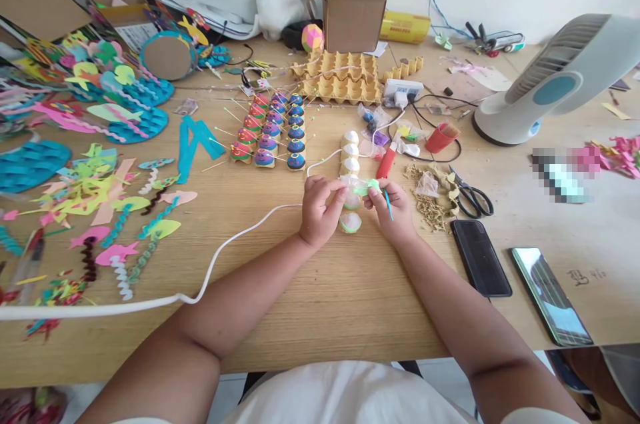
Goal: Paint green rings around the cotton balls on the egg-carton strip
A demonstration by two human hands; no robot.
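Over a column of pale egg-carton cups (pixel 351 223), my left hand (pixel 323 207) pinches one end of a small see-through plastic wrapper (pixel 353 183). Its other end, holding a soft bright green lump (pixel 371 185) that looks like modelling clay, is between the fingers of my right hand (pixel 395 209). A thin blue stick (pixel 389 205) also pokes out of my right hand. The cups nearest me show white tops with green edges; those farther off look white and cream. My hands partly hide the middle cups. A red-handled tool (pixel 387 161) lies just beyond my right hand.
Painted cups with pins (pixel 269 143) stand in rows at left centre, near paper fish (pixel 116 253). Right are scissors (pixel 473 194), a dark phone (pixel 481 257), another phone (pixel 550 297) and a fan (pixel 545 84). A white cable (pixel 220 251) crosses my left forearm.
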